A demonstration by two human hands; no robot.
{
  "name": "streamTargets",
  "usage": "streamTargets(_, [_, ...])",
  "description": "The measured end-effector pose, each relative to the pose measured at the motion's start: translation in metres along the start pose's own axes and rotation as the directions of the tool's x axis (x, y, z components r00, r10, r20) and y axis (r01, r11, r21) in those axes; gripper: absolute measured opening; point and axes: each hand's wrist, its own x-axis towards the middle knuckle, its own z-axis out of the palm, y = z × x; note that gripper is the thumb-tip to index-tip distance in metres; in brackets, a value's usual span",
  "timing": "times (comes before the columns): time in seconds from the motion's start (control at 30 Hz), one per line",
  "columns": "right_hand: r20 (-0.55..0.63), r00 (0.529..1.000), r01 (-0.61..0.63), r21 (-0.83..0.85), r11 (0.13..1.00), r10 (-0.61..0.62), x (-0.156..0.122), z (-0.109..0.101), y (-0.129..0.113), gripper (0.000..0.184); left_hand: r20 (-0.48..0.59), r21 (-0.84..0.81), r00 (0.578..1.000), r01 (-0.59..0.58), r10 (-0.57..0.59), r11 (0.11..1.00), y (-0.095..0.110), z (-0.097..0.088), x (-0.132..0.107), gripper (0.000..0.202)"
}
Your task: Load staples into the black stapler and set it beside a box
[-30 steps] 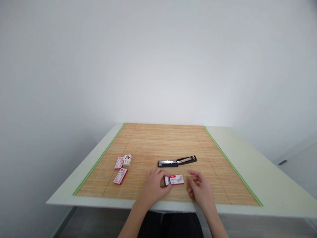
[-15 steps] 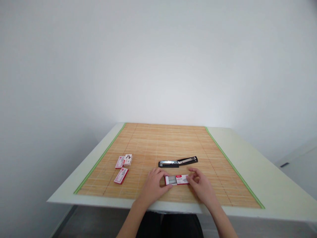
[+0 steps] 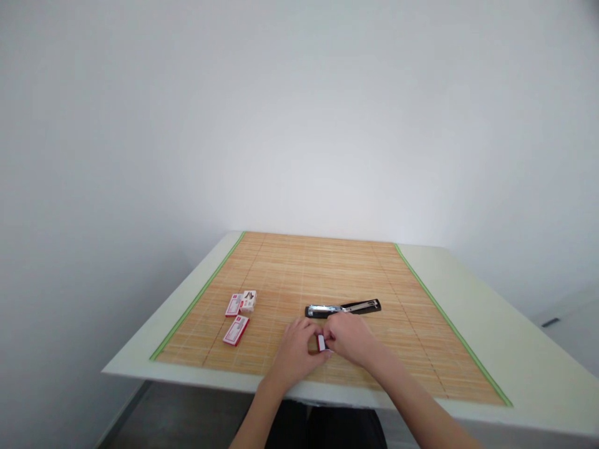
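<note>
My left hand (image 3: 297, 349) grips the left end of a small red and white staple box (image 3: 321, 343), thumb in front and fingers behind. Over the box's middle, my right hand (image 3: 349, 337) is curled with its fingertips pinched at the box's open part. It covers most of the box, and whatever lies between those fingertips is hidden. Just behind both hands lies a black stapler (image 3: 322, 310), folded open, its metal staple channel showing.
To the left lie two flat red and white boxes (image 3: 236, 330), with a small upright box (image 3: 248, 301) touching the farther one. Everything rests on a bamboo mat (image 3: 309, 268) with green edges, on a white table (image 3: 468, 293). A wall (image 3: 299, 125) stands behind.
My right hand has moved left, from the box's right end to over its open part, and its fingers have closed. My left hand keeps its grip. The whole view has shifted slightly.
</note>
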Motion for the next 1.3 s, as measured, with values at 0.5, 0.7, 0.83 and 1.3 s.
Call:
streamTargets(0.5, [-0.194, 0.978, 0.014, 0.410, 0.912, 0.072, -0.050, -0.006, 0.071, 0.014, -0.004, -0.018, 1.000, 0.020, -0.020, 1.000, 0.001, 0.000, -0.001, 0.034])
streamTargets(0.7, [-0.179, 0.968, -0.066, 0.496, 0.866, 0.176, -0.069, -0.001, 0.088, 0.026, 0.011, -0.025, 0.999, 0.044, -0.043, 0.999, 0.003, -0.001, 0.000, 0.037])
streamTargets(0.83, [-0.151, 0.961, -0.104, 0.584, 0.805, 0.233, -0.078, 0.001, 0.088, 0.040, 0.026, -0.049, 0.997, 0.068, -0.067, 0.996, 0.004, -0.002, 0.000, 0.043])
streamTargets(1.3, [-0.201, 0.970, -0.019, 0.497, 0.868, 0.136, -0.074, 0.010, 0.066, 0.030, -0.049, 0.014, 0.995, 0.087, -0.086, 0.996, -0.006, 0.001, -0.008, 0.062])
